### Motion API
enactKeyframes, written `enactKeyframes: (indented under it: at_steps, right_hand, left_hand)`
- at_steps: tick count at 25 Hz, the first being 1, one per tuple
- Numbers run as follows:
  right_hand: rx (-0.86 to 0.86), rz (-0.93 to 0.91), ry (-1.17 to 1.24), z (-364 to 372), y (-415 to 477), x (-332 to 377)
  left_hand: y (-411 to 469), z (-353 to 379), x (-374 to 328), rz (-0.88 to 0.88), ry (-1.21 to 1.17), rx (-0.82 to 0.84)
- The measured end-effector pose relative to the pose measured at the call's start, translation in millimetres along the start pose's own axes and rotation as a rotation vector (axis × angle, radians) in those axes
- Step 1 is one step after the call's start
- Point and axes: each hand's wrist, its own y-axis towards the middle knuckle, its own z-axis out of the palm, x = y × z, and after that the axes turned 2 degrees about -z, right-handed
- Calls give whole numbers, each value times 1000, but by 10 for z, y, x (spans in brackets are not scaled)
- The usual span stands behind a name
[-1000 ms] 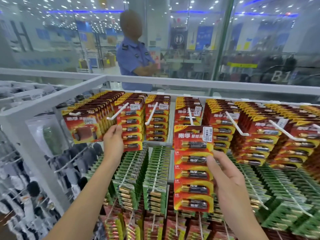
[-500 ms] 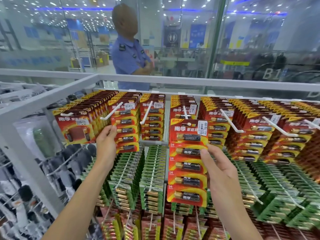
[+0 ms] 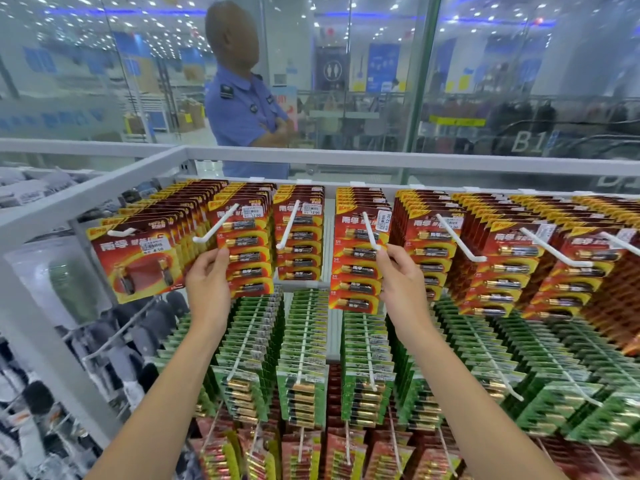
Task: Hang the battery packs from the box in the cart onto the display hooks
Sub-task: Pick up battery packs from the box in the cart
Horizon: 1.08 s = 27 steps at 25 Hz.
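Two hands are up at the top red row. Right hand (image 3: pixel 398 282) has thumb and forefinger closed on the right edge of a red five-cell battery pack (image 3: pixel 356 261). The pack hangs at the front of a white hook (image 3: pixel 370 230), whose tip is just up-left of the pinch. Its long axis runs up-down, header on top, cells lying crosswise. Header reads 南孚, sticker 12.00, "5号" beside the cells. Left hand (image 3: pixel 207 285) pinches the left edge of the neighbouring red pack (image 3: pixel 247 251) on a second hook (image 3: pixel 216 226), also tagged 12.00. Left of that grip is a two-cell pack (image 3: pixel 135 261) tagged 4.50. Green packs (image 3: pixel 304 341) hang below both grips. Beyond the glass is a "B1" sign (image 3: pixel 528 142) and a person in a blue uniform shirt (image 3: pixel 242 116).
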Motion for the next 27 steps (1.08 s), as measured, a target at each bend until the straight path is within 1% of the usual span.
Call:
enactKeyframes:
  at_steps: [2,6,9,12,16,20,25,27]
  right_hand:
    - [-12,3,-1,-13,13,-43]
    - [-72,8,9,-54,-68,-171]
    - [-126,3,-30,-146,-301,-265]
    - [-197,48,-65,-309,-663,-311]
    - [-309,143,-87,-758,-1233,-460]
    - [-513,213,-158,-1476,-1856,-619]
    - [-783,292,-149,-2506,-2663,-746]
    - [-891,299,-141,-2922,-2989,-757]
  left_hand:
    - [-57,-3,-13,44,24,-38]
    - [-208,-114,29,74,82,-40]
    - [-411,-228,148,30,69,-20]
    - [-715,-284,294,-28,31,21]
    - [-1276,-85,421,-74,17,225]
    - [-1993,375,565,-102,28,438]
    - [-2961,1199,766,-257,68,814]
    - [-3378,1544,854,-275,79,959]
